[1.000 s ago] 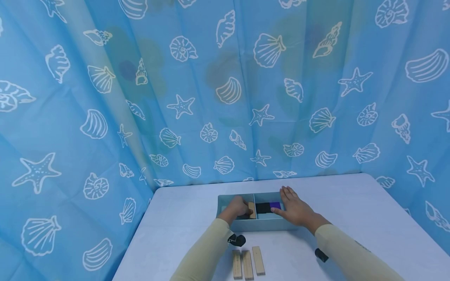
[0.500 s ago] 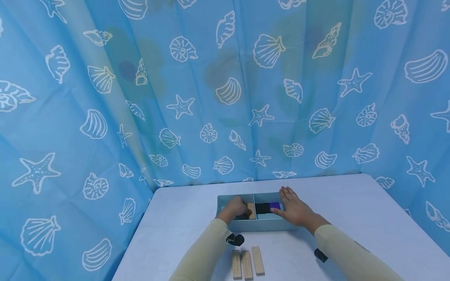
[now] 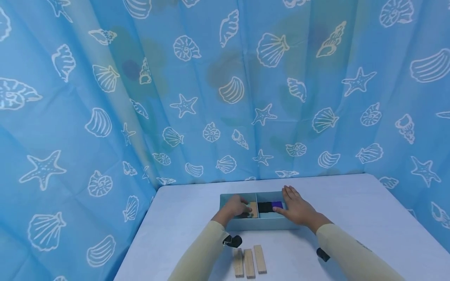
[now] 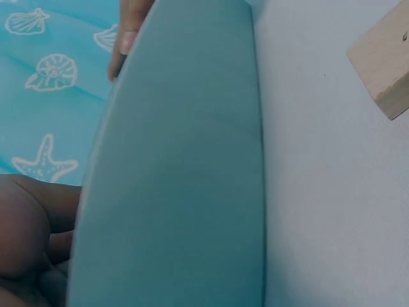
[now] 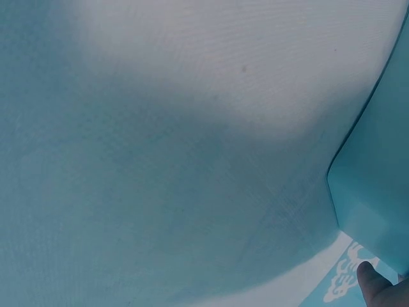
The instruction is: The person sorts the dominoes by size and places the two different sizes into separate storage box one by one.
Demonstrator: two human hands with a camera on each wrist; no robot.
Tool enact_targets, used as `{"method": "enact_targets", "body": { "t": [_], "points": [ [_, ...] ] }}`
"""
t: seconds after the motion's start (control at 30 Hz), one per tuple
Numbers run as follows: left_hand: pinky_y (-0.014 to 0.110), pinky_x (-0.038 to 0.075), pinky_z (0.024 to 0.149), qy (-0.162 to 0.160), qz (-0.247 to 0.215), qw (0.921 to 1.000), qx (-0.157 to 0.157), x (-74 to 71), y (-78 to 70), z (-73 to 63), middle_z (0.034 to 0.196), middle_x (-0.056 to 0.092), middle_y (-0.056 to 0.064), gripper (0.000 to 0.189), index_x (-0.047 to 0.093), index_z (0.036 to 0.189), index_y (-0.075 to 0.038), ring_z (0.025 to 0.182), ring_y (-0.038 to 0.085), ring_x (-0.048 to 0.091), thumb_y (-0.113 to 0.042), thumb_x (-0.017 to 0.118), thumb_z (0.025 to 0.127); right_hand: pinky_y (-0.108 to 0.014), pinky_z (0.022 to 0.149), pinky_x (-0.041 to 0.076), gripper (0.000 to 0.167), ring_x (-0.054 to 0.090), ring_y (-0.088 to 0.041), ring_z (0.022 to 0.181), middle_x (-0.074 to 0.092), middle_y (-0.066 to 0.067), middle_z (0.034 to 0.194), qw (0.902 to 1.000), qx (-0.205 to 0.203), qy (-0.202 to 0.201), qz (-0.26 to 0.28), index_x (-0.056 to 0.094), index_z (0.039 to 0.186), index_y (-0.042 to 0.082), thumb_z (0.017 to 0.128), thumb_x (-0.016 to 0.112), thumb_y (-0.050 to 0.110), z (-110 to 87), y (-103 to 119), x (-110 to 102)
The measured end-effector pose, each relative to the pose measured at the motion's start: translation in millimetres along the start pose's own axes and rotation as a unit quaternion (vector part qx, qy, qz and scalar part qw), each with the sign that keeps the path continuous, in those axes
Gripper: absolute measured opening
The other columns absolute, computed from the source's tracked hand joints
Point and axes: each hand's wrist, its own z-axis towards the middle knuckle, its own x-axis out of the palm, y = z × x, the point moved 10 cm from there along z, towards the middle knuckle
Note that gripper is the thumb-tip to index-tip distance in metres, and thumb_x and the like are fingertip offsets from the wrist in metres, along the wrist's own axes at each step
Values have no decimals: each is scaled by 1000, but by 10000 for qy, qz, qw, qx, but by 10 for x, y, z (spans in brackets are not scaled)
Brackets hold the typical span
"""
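In the head view, my left hand (image 3: 235,207) reaches into the left compartment of a blue-grey divided box (image 3: 260,224). Its fingers are spread and touch a wooden block (image 3: 254,210) that stands beside the divider. The near wall hides part of this hand in the left wrist view. My right hand (image 3: 296,207) rests at the box's right end, fingers straight along the end wall and thumb over the right compartment. Beside that thumb lie a purple piece (image 3: 277,204) and a black piece (image 3: 265,207); their kind cannot be told.
Three loose wooden blocks (image 3: 249,263) lie in front of the box on the white table (image 3: 168,234). A blue curtain (image 3: 225,97) with white shell prints hangs behind and to the sides.
The fingers of my left hand have loosened and spread beside the wooden block, and the hand has drawn slightly left. My right hand stays at the box's end. The view has shifted a little.
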Motion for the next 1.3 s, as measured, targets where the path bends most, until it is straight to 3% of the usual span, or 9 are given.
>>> {"method": "enact_targets", "body": {
  "t": [0.33, 0.63, 0.8, 0.93, 1.3],
  "points": [
    [37, 56, 76, 350, -657, 9964, 404, -75, -63, -161, 91, 66, 5, 38, 59, 126, 3, 82, 19, 69, -11, 68, 92, -54, 114, 14, 109, 8, -44, 144, 15, -28, 156, 10000, -20, -15, 85, 20, 149, -11, 88, 36, 77, 17, -19, -10],
    [31, 57, 73, 333, -1118, 9896, 837, -235, -82, -384, 92, 64, 5, 43, 56, 131, 3, 83, 17, 67, -9, 68, 91, -55, 113, 14, 112, 8, -44, 144, 14, -27, 157, 9999, 35, 2, 104, 18, 150, -9, 86, 33, 81, 40, -17, 69],
    [32, 57, 75, 349, -1346, 9851, 1015, -272, -76, -545, 95, 64, 5, 42, 57, 129, 1, 85, 18, 67, -9, 69, 91, -56, 113, 15, 105, 9, -45, 144, 16, -28, 156, 9998, 8, -47, 167, 20, 150, -10, 90, 42, 72, 7, 9, 80],
    [34, 57, 75, 364, -1398, 9843, 1018, -276, -35, -647, 93, 65, 5, 39, 60, 127, -2, 83, 19, 67, -8, 70, 90, -57, 113, 16, 99, 10, -46, 143, 17, -29, 156, 9998, -10, -73, 159, 21, 149, -11, 92, 48, 65, -16, 23, 88],
    [34, 56, 75, 608, -1248, 9847, 1053, -261, 30, -793, 92, 64, 4, 38, 62, 125, -4, 82, 18, 66, -9, 71, 89, -56, 113, 14, 98, 8, -45, 144, 15, -28, 156, 9999, 114, -100, 61, 19, 150, -10, 93, 47, 64, 17, -37, 63]
  ]
}}
